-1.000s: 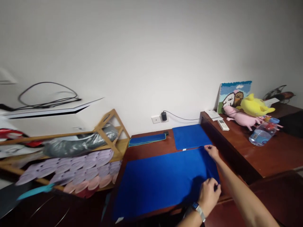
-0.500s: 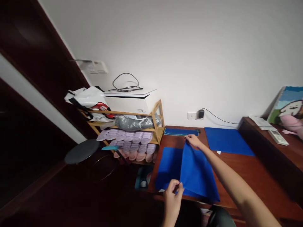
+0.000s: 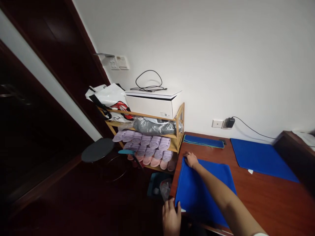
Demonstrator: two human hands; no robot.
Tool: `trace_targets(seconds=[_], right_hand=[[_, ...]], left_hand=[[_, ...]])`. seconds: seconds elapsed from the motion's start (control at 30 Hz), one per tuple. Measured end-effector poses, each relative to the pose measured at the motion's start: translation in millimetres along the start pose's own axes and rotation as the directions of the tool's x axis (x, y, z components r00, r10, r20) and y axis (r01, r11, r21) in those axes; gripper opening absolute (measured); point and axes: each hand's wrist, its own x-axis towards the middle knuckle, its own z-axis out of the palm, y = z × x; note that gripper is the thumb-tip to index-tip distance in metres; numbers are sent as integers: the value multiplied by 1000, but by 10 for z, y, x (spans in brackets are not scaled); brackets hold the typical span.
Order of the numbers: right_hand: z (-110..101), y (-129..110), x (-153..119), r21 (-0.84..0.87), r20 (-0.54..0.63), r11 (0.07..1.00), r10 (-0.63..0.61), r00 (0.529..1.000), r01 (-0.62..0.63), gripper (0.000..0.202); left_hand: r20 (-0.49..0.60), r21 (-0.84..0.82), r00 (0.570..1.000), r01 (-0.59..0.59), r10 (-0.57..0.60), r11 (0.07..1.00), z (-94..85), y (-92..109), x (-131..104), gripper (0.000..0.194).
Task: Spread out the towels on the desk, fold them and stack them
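A blue cloth [image 3: 206,186] lies on the reddish-brown table, with one layer laid over another along its left side. My right hand [image 3: 191,160] is at the cloth's far left corner, its fingers bent over the edge. At the near left corner is my left hand [image 3: 171,216], thumb on the cloth side and fingers on the outer side of the table edge. A small white tag shows beside the left thumb. My right forearm crosses over the cloth and hides part of it.
A second blue cloth [image 3: 263,159] lies flat at the right, and a folded blue cloth with green edging [image 3: 203,141] lies by the wall. Left of the table [image 3: 268,200] stands a wooden rack [image 3: 180,127] with slippers and a white box [image 3: 150,103]. A round stool [image 3: 97,150] is farther left.
The raised edge of the blue cloth has come down onto its left side. Both hands moved left with it relative to the table. The camera view has shifted left.
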Motion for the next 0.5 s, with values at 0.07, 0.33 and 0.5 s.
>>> trace_targets(seconds=[0.07, 0.33, 0.5], right_hand=[[-36, 27, 38, -3, 15, 1000, -23, 1000, 23, 32], [-680, 114, -195, 149, -73, 962, -220, 973, 229, 14], [-1561, 432, -853, 276, -217, 907, -262, 940, 317, 35]], left_hand=[[24, -26, 1000, -1, 1, 1000, 23, 9, -12, 23], [161, -225, 986, 77, -41, 971, -154, 116, 51, 21], [152, -533, 982, 177, -112, 828, -604, 296, 437, 42]])
